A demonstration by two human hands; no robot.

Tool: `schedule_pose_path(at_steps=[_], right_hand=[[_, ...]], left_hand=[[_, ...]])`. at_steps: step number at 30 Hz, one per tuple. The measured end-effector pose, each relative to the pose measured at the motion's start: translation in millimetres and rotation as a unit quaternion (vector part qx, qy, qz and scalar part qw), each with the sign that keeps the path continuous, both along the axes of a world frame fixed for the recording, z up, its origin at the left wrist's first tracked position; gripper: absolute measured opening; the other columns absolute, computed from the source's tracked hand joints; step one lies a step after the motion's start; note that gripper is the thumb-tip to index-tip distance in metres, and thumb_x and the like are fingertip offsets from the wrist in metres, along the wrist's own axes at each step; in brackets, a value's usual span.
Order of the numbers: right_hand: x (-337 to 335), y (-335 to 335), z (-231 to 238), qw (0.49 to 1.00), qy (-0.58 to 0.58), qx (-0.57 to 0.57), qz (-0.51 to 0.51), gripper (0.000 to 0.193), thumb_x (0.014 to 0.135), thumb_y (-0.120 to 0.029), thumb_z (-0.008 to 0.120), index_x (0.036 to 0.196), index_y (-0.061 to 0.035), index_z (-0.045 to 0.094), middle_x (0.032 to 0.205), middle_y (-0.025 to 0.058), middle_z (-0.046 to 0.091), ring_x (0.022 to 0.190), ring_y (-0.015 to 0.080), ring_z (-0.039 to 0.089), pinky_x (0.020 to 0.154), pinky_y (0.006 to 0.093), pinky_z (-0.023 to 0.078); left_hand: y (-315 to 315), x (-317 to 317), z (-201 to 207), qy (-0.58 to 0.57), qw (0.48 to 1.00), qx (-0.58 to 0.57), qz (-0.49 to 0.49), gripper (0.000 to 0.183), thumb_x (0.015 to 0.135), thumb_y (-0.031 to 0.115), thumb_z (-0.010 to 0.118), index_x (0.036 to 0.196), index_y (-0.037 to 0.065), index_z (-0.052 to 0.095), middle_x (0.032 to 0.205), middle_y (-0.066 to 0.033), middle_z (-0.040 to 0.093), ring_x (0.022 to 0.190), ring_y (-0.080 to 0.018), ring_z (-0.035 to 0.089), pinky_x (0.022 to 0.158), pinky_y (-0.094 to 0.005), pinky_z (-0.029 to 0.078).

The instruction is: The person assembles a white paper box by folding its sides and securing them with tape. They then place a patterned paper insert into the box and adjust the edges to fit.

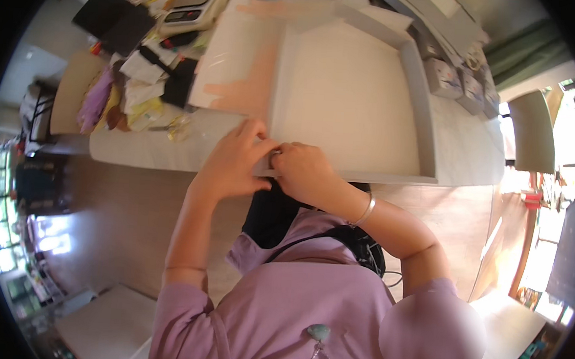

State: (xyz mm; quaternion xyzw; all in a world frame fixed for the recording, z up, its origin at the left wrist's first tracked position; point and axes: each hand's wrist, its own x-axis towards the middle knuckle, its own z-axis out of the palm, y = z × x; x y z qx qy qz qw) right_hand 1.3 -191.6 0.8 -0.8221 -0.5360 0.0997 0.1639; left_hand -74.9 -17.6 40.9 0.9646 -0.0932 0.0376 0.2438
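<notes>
A large shallow white cardboard box (352,98) with raised side walls lies on the pale counter (464,151). Both hands work its near left corner at the counter's edge. My left hand (236,163) pinches the corner wall from the left, fingers curled on the card. My right hand (304,174), with a thin bangle on its wrist, presses the same corner from the right, fingers folded over the edge. The two hands touch each other. A flat white and peach sheet (239,61) lies left of the box, partly under it.
The counter's far left holds clutter: a kitchen scale (189,6), black pouches (113,21), paper and plastic packets (138,98). Small grey boxes (448,77) line the far right edge. A chair back (534,132) stands at right. Wooden floor lies below.
</notes>
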Motion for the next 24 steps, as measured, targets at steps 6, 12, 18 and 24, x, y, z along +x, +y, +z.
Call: schedule_pose_path(at_steps=[6, 12, 18, 24], right_hand=[[22, -85, 29, 0.997, -0.077, 0.011, 0.012, 0.022, 0.075, -0.011, 0.071, 0.096, -0.0075, 0.065, 0.094, 0.0103, 0.062, 0.091, 0.0284, 0.065, 0.080, 0.0425, 0.052], [35, -184, 26, 0.979, -0.183, -0.006, -0.087, 0.008, 0.070, -0.002, 0.064, 0.075, -0.0074, 0.062, 0.079, 0.0086, 0.059, 0.082, 0.0260, 0.063, 0.101, 0.0468, 0.045], [10, -184, 8, 0.981, -0.170, -0.055, -0.076, 0.006, 0.070, -0.001, 0.062, 0.073, -0.0062, 0.060, 0.073, 0.0089, 0.057, 0.075, 0.0246, 0.063, 0.105, 0.0467, 0.044], [-13, -181, 2, 0.969, -0.203, 0.010, -0.141, 0.007, 0.074, -0.008, 0.066, 0.077, -0.0095, 0.060, 0.078, 0.0038, 0.056, 0.089, 0.0209, 0.066, 0.118, 0.0568, 0.033]], left_hand=[[-4, -18, -10, -0.030, 0.993, 0.087, 0.078, 0.047, 0.061, 0.022, 0.091, 0.102, 0.011, 0.071, 0.120, -0.0096, 0.052, 0.125, -0.0356, 0.048, 0.107, -0.0517, 0.038], [-20, -11, 0, -0.125, 0.977, 0.144, 0.099, 0.034, 0.063, 0.012, 0.088, 0.092, 0.012, 0.070, 0.114, -0.0075, 0.056, 0.117, -0.0310, 0.054, 0.114, -0.0501, 0.032], [-53, -1, -41, -0.073, 0.989, 0.123, -0.024, 0.028, 0.063, -0.001, 0.077, 0.087, 0.012, 0.069, 0.083, 0.0015, 0.062, 0.082, -0.0193, 0.062, 0.074, -0.0361, 0.051], [-48, -10, -42, -0.147, 0.980, 0.133, -0.011, 0.019, 0.066, 0.004, 0.068, 0.083, 0.013, 0.067, 0.076, 0.0025, 0.058, 0.073, -0.0170, 0.059, 0.055, -0.0322, 0.045]])
